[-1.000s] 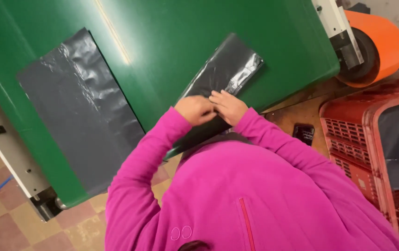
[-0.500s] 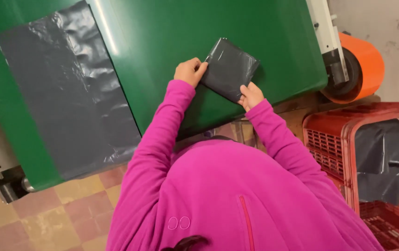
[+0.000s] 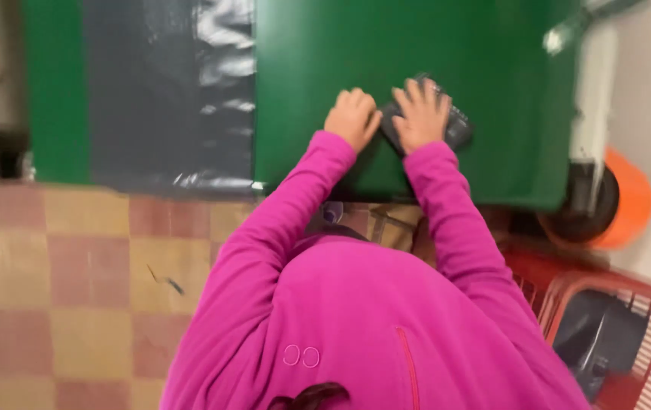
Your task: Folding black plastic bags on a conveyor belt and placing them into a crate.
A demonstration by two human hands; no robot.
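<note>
While folded: 1 bag (image 3: 458, 125), 2 hands (image 3: 386, 118).

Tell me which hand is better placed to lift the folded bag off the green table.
Right, probably. The right hand lies flat on the folded dark bag, fingers spread over it. The left hand is curled on the bare green table beside it, at the bag's edge at most.

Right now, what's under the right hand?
A small folded dark plastic bag on the green table, pressed flat by the right hand. Its middle is covered by the hand; only edges show.
</note>
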